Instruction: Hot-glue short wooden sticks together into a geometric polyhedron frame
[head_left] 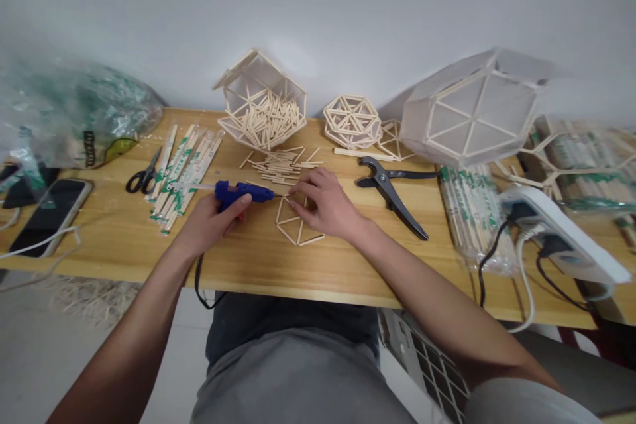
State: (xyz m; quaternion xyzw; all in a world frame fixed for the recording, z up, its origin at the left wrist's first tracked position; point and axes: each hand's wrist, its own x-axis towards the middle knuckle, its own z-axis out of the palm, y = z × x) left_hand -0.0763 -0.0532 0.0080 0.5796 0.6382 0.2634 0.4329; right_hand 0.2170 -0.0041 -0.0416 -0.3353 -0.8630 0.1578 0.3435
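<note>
In my left hand [211, 222] is a blue hot glue gun [238, 195], its nozzle pointing right and a clear glue stick poking out of its back. My right hand [322, 202] bends over a small flat frame of wooden sticks [293, 228] lying on the table; the fingertips are at its upper part, beside the nozzle. Whether they pinch a stick there is hard to make out. Just behind my right hand lies a loose pile of short cut sticks [278, 164]. Part of the frame is hidden under my right hand.
Behind stand a stick-filled polyhedral bowl [231, 122], a small lattice ball [352, 120] and a large covered polyhedron [472, 112]. Pliers-like cutters [392, 195], wrapped chopsticks [186, 175], scissors [144, 175], a phone [52, 215] and a power strip [566, 235] lie on the table.
</note>
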